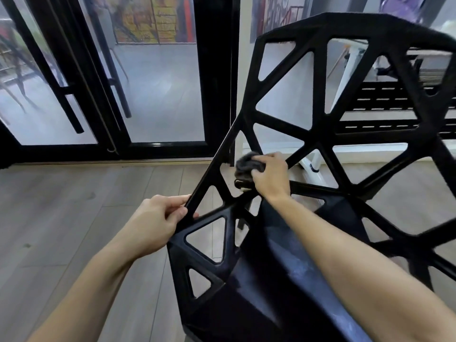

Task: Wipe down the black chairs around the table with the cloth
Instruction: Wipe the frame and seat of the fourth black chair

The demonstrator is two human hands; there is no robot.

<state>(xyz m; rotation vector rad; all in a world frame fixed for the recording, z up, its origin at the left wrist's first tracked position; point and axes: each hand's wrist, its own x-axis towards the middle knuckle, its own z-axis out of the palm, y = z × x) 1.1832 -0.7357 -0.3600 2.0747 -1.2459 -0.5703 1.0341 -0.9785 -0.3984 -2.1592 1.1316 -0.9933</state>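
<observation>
From my feed I see the black chair [318, 134] filling the right half of the view, its open lattice of struts tilted toward the camera and its right and lower parts cut off by the frame edge. My left hand [158, 218] grips the chair's left edge strut, fingers [172, 202] curled round it, thumb on the near side. My right hand [270, 176] reaches through to an inner strut and clutches the grey cloth [246, 166], which is bunched and pressed against the frame; the cloth is blurred, and part of it is hidden under the hand. The seat [259, 280] below is dark, with pale dusty smears. Behind lie a wood floor [74, 206] and black-framed glass doors [158, 95]; what shows through the glass is hazy.
</observation>
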